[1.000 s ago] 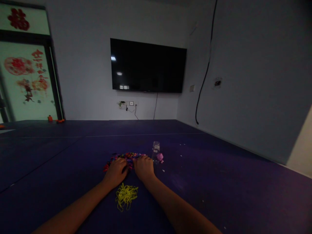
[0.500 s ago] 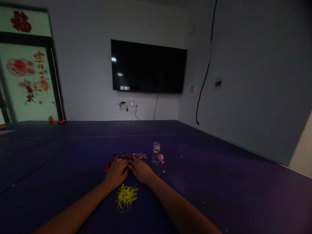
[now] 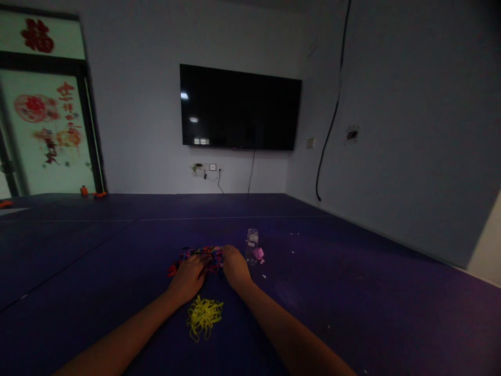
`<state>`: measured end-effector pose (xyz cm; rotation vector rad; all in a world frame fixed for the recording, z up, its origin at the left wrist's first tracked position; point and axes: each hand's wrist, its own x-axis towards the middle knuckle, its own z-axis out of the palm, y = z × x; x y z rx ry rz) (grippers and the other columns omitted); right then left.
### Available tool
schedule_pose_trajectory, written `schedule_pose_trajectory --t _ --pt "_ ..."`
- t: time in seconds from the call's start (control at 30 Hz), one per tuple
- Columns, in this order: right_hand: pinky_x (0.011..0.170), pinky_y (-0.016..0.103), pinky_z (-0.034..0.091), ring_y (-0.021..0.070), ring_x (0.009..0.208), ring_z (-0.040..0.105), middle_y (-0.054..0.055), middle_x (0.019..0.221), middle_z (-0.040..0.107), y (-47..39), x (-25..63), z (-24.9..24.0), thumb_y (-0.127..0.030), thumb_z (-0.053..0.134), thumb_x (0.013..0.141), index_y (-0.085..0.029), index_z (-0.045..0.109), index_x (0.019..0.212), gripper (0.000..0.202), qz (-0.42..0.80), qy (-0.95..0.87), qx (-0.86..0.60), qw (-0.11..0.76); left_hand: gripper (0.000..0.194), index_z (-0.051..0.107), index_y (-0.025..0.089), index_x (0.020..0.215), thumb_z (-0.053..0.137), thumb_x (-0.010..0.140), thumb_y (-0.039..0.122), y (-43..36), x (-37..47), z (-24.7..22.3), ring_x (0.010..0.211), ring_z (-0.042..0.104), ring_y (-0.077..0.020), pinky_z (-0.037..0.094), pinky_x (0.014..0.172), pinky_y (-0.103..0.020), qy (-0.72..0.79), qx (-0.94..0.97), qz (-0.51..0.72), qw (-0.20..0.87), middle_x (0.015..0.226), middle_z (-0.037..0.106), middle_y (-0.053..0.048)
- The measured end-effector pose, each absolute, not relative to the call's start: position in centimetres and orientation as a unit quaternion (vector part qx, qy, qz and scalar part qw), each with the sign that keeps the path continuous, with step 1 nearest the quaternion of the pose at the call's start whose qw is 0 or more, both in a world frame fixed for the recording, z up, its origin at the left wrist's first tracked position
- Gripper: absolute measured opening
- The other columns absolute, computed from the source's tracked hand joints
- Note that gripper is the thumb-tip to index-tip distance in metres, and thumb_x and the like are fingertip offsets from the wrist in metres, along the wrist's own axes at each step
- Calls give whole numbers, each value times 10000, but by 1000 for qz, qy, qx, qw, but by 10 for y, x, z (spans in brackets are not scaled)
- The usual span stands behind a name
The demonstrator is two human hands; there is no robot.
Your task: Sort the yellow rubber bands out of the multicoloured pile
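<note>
A heap of multicoloured bands (image 3: pixel 213 257) lies on the purple table (image 3: pixel 297 303). My left hand (image 3: pixel 190 274) rests on the left part of the heap, fingers spread over it. At the heap's right edge is my right hand (image 3: pixel 235 265), its fingers bent down with their tips hidden, so any grip cannot be made out. Nearer to me, between my forearms, sits a loose pile of yellow bands (image 3: pixel 204 315). Just right of my right hand a clear bottle (image 3: pixel 252 248) stands upright, with a pink crumpled item (image 3: pixel 259 254) against it.
Small white scraps (image 3: pixel 264 276) are scattered on the table to the right. Small orange objects (image 3: pixel 84 191) stand at the far left edge. A black screen (image 3: pixel 240 109) hangs on the far wall, and a dark cable (image 3: pixel 332 120) hangs at the right wall.
My right hand has moved right, away from my left hand, to the heap's right edge. More of the coloured bands show between my hands. My left hand has barely moved.
</note>
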<state>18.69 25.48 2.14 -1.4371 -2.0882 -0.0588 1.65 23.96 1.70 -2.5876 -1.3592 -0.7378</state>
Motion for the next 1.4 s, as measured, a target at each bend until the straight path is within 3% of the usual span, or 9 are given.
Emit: schedule_pose_trajectory --t 0.13,0.27,0.5,0.73,1.2,1.4 --pt "926 230 373 175 1078 537 112 1117 621 262 192 17 11 380 765 -113 615 1097 426 -6 -749 -607 267 395 502 210 1259 399 878 215 240 17 18 1277 375 -246 311 1037 -460 -456 -866 -200 52 1368 471 -61" --pt "919 263 368 199 1076 536 131 1075 637 262 191 16 15 396 741 -106 629 1075 425 -12 -766 -601 226 411 465 213 1291 354 909 318 241 19 19 1336 274 -267 264 1047 -522 -468 -867 -167 30 1418 404 -56" --pt "915 307 358 227 1072 519 143 1080 621 258 189 18 -63 433 768 -101 645 1019 331 -18 -779 -589 212 429 481 184 1277 349 910 363 242 19 17 1328 289 -271 223 1065 -520 -478 -863 -161 27 1390 438 -95" --pt "907 334 359 231 1124 470 129 1143 584 253 189 19 -118 416 821 -148 615 1081 329 -36 -777 -595 201 426 479 206 1276 351 908 379 244 17 13 1319 303 -277 234 1055 -528 -477 -861 -172 37 1376 454 -97" --pt "890 336 376 239 1116 479 149 1163 565 251 187 21 -88 402 805 -109 585 1102 349 -40 -766 -613 192 452 463 212 1290 363 896 409 248 15 8 1326 281 -289 236 1048 -520 -478 -859 -177 41 1375 452 -97" --pt "892 340 377 233 1112 479 130 1138 582 251 188 22 -133 395 844 -154 597 1094 323 -37 -775 -601 191 434 491 190 1261 364 896 386 246 16 10 1310 314 -288 248 1047 -523 -480 -856 -187 42 1343 486 -106"
